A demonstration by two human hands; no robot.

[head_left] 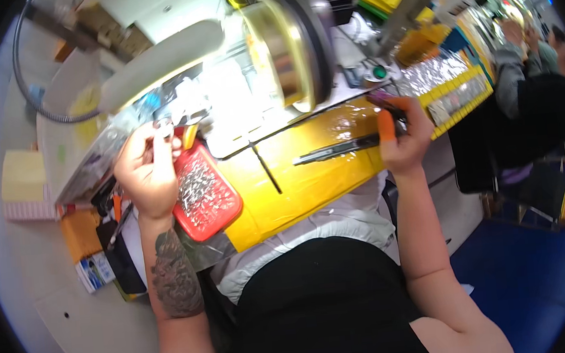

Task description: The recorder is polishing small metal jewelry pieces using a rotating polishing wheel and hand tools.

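Tweezers [337, 150], long and dark, lie in the grip of the right hand [408, 138] above the yellow covering [311, 197] of the table. The right grip is closed on the rear portion, leaving the shank exposed and the points directed left; this hold presumably gives the tips reach while keeping the fingers clear. Whether the tips are apart or together cannot be told. An orange finger cover [386, 127] is worn on the right hand where it bears on the tool, probably for protection or friction. The left hand [148, 171] is raised, fingertips together on a small bright piece [164, 128]; glare hides its form. It is held under the lamp [162, 66], likely for better visibility. The red tray [233, 214] sits just beside the left hand, on the table's near side, and contains many small metal parts [200, 190]. Its raised wall would keep loose parts from scattering, and its position would suit a short left-hand reach. A large round device [305, 47] stands beyond the tweezers, leaving the yellow covering accessible in front.
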